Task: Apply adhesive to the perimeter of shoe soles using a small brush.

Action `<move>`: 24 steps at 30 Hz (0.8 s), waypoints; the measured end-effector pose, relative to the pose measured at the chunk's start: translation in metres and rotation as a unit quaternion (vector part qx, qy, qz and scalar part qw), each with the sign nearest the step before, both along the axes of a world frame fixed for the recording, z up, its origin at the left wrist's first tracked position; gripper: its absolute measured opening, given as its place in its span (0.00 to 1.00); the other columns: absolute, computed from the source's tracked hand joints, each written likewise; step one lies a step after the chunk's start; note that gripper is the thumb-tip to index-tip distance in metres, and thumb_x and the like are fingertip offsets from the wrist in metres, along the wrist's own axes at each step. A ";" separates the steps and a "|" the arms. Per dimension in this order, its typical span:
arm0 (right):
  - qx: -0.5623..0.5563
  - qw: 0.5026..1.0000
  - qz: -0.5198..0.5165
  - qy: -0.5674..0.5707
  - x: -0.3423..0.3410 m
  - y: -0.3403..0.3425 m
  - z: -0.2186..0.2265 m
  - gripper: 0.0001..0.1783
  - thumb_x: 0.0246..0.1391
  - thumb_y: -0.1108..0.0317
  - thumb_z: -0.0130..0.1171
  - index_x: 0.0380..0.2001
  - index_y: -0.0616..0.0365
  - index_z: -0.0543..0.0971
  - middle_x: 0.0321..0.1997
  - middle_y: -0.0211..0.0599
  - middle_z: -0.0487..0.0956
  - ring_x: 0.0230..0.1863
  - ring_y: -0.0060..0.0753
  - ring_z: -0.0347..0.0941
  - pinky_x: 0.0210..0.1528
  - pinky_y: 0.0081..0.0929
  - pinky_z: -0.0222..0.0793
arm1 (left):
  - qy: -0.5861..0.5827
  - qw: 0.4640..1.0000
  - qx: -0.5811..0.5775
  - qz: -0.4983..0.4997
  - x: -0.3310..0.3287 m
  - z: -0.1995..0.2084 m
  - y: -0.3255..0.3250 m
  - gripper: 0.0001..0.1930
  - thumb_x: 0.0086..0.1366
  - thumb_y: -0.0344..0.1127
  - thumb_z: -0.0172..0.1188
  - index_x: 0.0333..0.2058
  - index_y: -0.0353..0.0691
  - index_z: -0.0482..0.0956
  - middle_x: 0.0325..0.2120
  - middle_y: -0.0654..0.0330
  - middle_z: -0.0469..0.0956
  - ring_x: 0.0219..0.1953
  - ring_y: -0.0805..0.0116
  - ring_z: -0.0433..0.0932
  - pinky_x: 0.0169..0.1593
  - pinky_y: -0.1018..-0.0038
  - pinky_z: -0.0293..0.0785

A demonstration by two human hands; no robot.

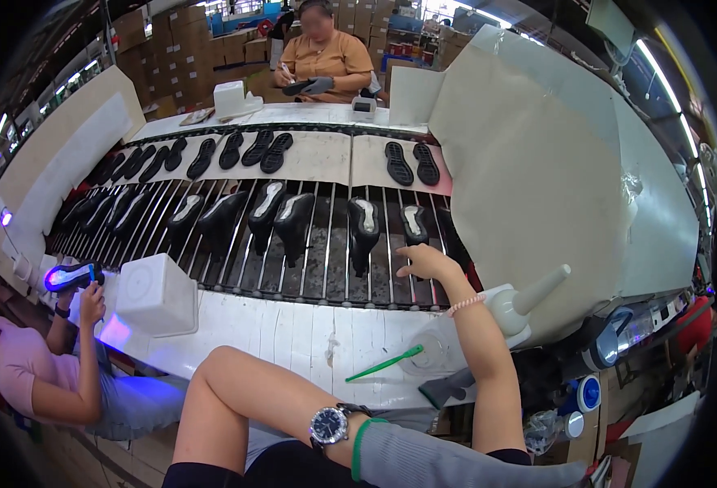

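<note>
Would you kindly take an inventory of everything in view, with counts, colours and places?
Shoes: at least eight, black, on the rod rack
Soles: at least ten, black, on the pale strip behind
Box-shaped containers: two, white, near left and far side
Brush: one, green, on the white ledge
Nozzled bottle: one, white, right end of ledge
Cloth item: one, grey, right of the brush
Large panels: two, beige-grey, either side
Cardboard boxes: many, brown, background
Co-workers: two, orange and pink tops, across and left
Right hand: one, bare, near a shoe at right
Left hand: one, grey-gloved, lower right
</note>
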State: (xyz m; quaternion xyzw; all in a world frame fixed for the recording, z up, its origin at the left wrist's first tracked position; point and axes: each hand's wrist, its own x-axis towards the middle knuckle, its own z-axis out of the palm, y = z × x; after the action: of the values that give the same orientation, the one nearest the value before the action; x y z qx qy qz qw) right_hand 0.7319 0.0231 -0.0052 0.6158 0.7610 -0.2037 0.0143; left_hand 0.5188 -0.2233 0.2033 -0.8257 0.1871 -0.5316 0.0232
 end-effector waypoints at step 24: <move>-0.016 0.999 -0.024 0.035 0.001 -0.005 0.019 0.37 0.47 0.54 0.68 0.58 0.62 0.71 0.49 0.58 0.78 0.52 0.52 0.76 0.54 0.38 0.70 | 0.126 0.984 0.063 0.105 -0.021 0.046 0.037 0.24 0.57 0.35 0.57 0.54 0.39 0.72 0.58 0.60 0.70 0.66 0.61 0.60 0.70 0.54 0.49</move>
State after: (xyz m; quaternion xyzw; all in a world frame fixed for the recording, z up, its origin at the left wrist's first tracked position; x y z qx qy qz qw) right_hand 0.7326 0.0178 0.0136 0.6258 0.7428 -0.2378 -0.0069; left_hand 0.4981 -0.1866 0.2492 -0.8979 0.1343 -0.4051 0.1074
